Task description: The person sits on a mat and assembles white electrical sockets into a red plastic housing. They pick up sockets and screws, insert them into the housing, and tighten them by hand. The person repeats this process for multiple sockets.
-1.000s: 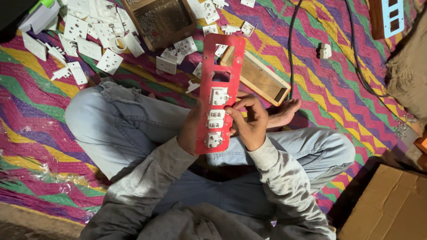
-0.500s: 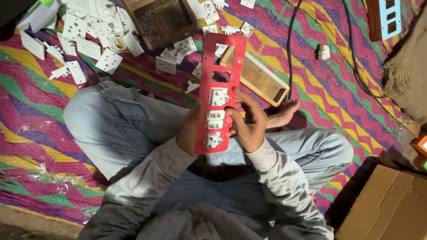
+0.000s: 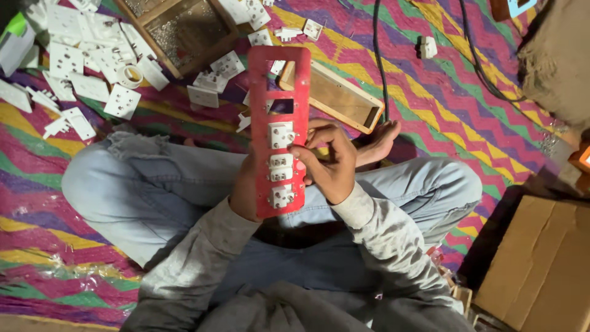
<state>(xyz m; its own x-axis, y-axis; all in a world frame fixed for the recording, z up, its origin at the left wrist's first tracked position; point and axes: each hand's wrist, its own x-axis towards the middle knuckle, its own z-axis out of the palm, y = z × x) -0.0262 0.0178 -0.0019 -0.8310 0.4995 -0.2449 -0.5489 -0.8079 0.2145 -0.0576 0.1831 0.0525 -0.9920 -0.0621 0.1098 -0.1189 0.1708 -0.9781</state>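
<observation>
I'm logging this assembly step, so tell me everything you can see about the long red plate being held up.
The long red plastic plate is a flat, narrow strip, held roughly upright above the person's lap. It has a row of rectangular cut-outs: the upper ones are open, while the lower three hold white socket and switch modules. The left hand supports it from behind, and the right hand pinches its right edge.
</observation>
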